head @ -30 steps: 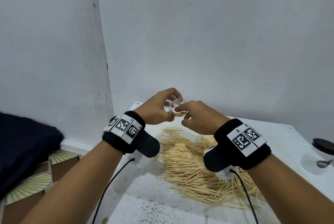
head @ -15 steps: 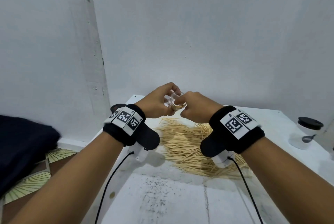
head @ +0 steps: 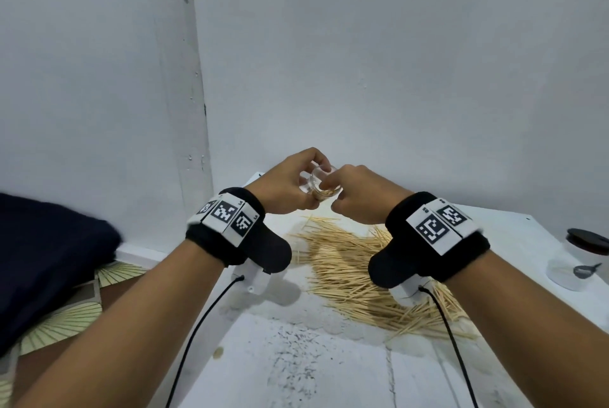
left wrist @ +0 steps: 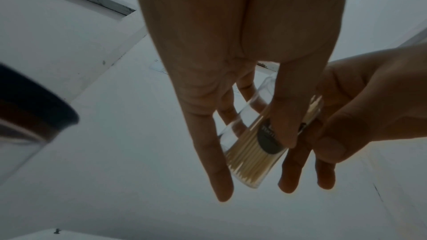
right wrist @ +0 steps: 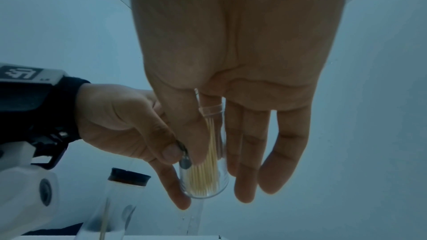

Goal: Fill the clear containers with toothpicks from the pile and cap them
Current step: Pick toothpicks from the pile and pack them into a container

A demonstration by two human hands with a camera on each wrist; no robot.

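A small clear container [head: 321, 182] partly filled with toothpicks is held up in the air above the back of the table. My left hand [head: 293, 187] grips its side between thumb and fingers, over a dark label [left wrist: 269, 140]. My right hand [head: 357, 196] meets it from the right, thumb [right wrist: 188, 134] lying along the container [right wrist: 205, 174] and fingers behind it near the open mouth. The toothpicks inside [left wrist: 245, 154] stand bundled against the bottom. The loose toothpick pile [head: 356, 269] lies on the table under both wrists.
The white table [head: 296, 358] stands against a white wall. A clear jar with a black lid [head: 583, 252] sits at the table's right edge. A dark cloth [head: 49, 259] and a patterned surface [head: 66, 318] lie off the table's left side.
Both hands have stayed together on the container above the pile. The head view has shifted, so the jar at the right shows at a different place.
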